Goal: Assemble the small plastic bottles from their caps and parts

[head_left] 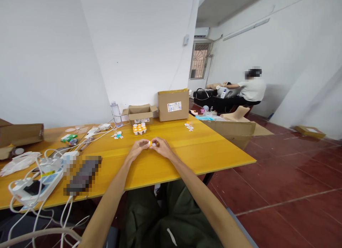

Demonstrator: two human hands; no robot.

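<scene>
Above the table, both hands meet at a small jar (150,143) with an orange band, lying sideways between them. My left hand (138,148) pinches its left end. At the other end, the fingers of my right hand (162,147) are closed round the clear body. Just beyond the hands stands a tight group of similar small jars (139,128) with white tops and orange rims. Small white and teal pieces (117,135) lie to their left, and a pile of small white discs (189,127) lies to the right.
An open cardboard box (140,114), a closed carton (173,105) and a clear bottle (115,114) stand along the wall. Power strips (50,180) with tangled cables and a blurred dark device (84,175) occupy the left. Another person (252,89) sits at the far right.
</scene>
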